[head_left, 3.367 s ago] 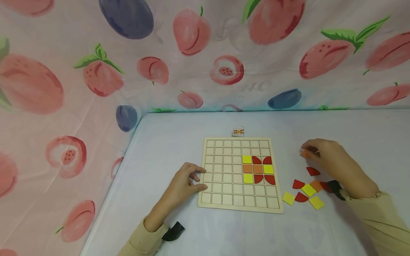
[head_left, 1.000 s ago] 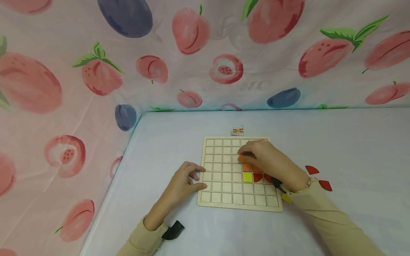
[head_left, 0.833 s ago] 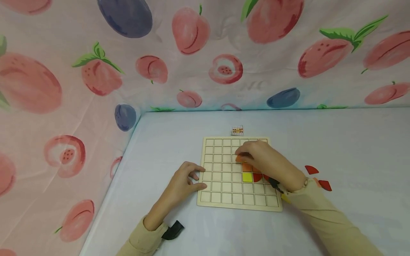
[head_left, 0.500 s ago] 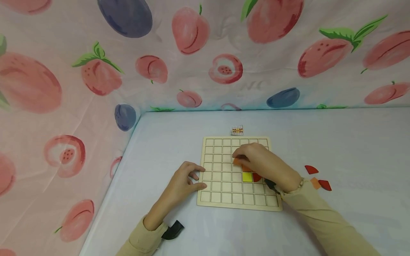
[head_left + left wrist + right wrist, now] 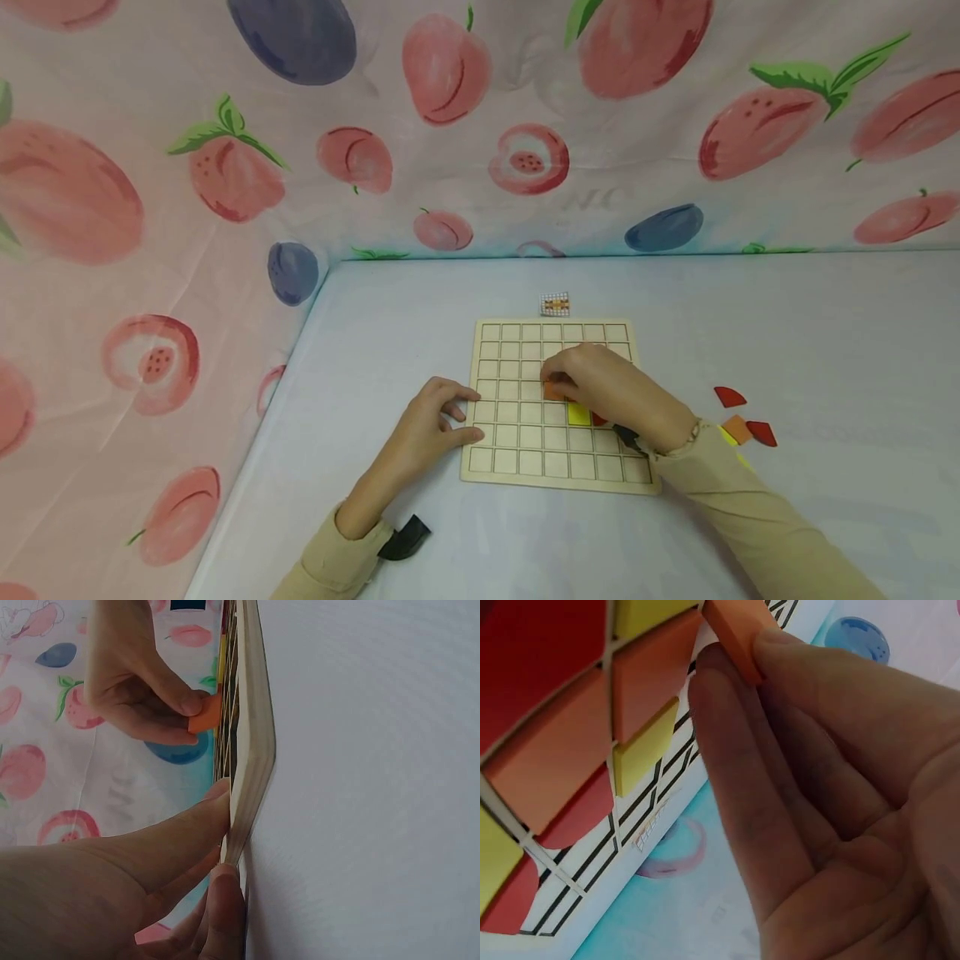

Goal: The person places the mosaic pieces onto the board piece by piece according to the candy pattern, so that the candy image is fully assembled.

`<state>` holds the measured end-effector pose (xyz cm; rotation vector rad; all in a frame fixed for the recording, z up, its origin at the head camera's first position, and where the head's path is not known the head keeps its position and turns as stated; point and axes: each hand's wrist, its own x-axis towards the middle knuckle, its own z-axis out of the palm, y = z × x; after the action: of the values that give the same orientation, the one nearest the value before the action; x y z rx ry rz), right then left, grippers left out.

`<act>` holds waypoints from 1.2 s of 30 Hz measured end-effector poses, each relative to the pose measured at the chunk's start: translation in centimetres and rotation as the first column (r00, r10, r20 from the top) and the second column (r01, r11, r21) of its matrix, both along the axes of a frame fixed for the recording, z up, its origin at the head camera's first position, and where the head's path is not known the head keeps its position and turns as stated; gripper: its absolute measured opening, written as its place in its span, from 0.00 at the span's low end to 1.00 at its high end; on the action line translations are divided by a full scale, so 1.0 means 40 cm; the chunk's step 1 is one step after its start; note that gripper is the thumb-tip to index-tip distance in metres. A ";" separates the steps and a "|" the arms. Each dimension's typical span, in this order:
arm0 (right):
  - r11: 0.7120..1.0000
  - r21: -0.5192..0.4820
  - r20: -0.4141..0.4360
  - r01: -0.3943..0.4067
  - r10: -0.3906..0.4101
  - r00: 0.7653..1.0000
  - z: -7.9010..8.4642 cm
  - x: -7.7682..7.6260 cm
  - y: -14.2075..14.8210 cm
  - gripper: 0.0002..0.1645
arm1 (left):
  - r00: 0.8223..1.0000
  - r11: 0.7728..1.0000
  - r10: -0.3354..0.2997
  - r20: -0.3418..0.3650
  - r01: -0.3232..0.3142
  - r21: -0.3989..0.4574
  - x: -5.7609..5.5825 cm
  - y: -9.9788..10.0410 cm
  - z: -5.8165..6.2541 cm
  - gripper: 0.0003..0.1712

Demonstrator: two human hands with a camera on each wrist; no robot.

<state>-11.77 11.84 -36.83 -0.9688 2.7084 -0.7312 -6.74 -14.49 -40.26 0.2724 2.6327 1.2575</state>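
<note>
In the head view, a square wooden grid board (image 5: 525,458) lies on the table. My left hand (image 5: 429,427) rests at its left edge; the left wrist view shows the thumb (image 5: 214,806) over the face and a fingertip (image 5: 225,892) against the side. My right hand (image 5: 603,383) reaches over the board and pinches an orange square tile (image 5: 553,392) between thumb and fingers. The right wrist view shows that orange tile (image 5: 739,634) tilted at the grid beside a placed orange tile (image 5: 656,675). A yellow tile (image 5: 578,414) sits in a cell; my right hand hides most others.
Right of the board lie loose pieces: a red quarter-round (image 5: 730,397), another red one (image 5: 762,433) and an orange square (image 5: 737,429), with yellow partly under the right sleeve (image 5: 738,500). A small printed pattern card (image 5: 555,305) lies behind the board. Fruit-print cloth (image 5: 450,167) hangs beyond.
My right hand has carried the orange tile from the loose pieces leftward over the board, then slightly left and toward me, down to the grid. My left hand stays at the edge.
</note>
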 end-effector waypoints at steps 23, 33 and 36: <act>0.997 0.076 -0.096 -0.012 0.019 0.995 -0.012 -0.001 -0.004 0.02 | 1.000 1.000 -0.003 -0.001 0.003 0.007 -0.001 -0.001 -0.001 0.23; 0.996 0.086 -0.094 -0.013 0.021 0.995 -0.017 0.000 -0.002 0.02 | 1.000 1.000 -0.006 -0.003 0.006 0.003 0.000 -0.001 -0.001 0.23; 0.996 0.085 -0.091 -0.009 0.016 0.996 -0.018 0.000 -0.002 0.03 | 1.000 1.000 -0.005 -0.002 0.005 0.002 0.000 0.000 -0.001 0.23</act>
<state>-11.77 11.76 -37.54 -1.0225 2.7834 -0.5779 -6.76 -14.49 -40.28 0.2805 2.6310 1.2589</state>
